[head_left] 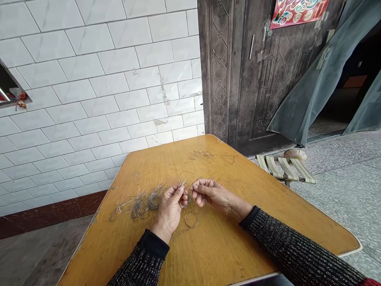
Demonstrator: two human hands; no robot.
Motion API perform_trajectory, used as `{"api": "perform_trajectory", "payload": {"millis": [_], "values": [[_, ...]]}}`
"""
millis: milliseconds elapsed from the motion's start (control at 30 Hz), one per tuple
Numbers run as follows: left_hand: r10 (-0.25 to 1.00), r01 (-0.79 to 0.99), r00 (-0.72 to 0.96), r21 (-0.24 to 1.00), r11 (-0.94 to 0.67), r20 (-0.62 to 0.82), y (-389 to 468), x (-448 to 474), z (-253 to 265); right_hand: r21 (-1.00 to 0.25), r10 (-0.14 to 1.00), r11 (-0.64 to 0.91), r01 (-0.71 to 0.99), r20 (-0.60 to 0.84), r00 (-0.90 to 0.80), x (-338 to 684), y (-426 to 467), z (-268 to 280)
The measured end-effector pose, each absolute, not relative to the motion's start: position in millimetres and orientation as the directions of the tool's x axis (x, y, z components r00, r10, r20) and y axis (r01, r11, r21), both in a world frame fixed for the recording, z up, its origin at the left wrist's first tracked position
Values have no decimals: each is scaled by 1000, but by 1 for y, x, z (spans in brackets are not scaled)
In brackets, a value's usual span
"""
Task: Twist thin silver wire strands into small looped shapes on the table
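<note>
Thin metal wire [188,172] loops up between my two hands above the wooden table [220,238]. My left hand [173,200] is closed, thumb against the fingers, pinching wire whose ends stick out past the fingertips. My right hand [210,192] pinches wire just to the right, its fingertips close to the left ones. Below them a small wire ring [191,220] lies on the tabletop. Bundles of coiled grey wire [139,204] rest left of my left hand, the nearest one [154,198] partly behind it. Where each strand starts and ends between the fingers is too fine to make out.
Loose thin wire coils [201,155] lie near the table's far end. A white tiled wall [119,79] stands beyond the table, with a dark carved door [253,99] to its right. A folding stool [285,167] with striped straps stands by the table's right side.
</note>
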State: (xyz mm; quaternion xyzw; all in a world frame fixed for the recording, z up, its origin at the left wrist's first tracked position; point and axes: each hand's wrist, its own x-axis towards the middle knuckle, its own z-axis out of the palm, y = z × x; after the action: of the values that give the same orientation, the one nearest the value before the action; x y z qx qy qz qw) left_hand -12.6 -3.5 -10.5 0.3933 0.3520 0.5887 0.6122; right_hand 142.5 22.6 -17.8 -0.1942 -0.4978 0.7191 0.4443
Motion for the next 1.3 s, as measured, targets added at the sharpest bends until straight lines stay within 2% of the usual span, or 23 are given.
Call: {"api": "perform_trajectory", "payload": {"millis": [200,333,533,667,867,1000,1133,1300], "values": [[991,-315,-6,940,-127,132,-2,-11,-13,-903,824,-141,-405,120,-554,144,23,-19],[989,-273,-40,950,-151,145,-1,-11,-15,-906,813,-130,-402,135,-567,143,20,-17],[994,-468,87,884,-17,65,-2,-13,-12,-878,829,-99,-469,188,-527,142,18,-15],[990,-532,138,843,78,-4,1,-14,-15,-872,812,-113,-477,195,-550,142,18,-16],[988,-586,152,805,96,-7,1,-15,-18,-866,808,-150,-478,171,-564,141,18,-18],[984,-557,172,828,63,41,-2,-13,-14,-851,822,-182,-492,143,-552,140,20,-18],[987,-508,158,859,61,24,-4,-11,-12,-859,809,-203,-470,123,-575,140,19,-20],[993,-355,84,934,-45,80,-3,-12,-13,-926,817,-113,-359,119,-565,138,17,-19]]}}
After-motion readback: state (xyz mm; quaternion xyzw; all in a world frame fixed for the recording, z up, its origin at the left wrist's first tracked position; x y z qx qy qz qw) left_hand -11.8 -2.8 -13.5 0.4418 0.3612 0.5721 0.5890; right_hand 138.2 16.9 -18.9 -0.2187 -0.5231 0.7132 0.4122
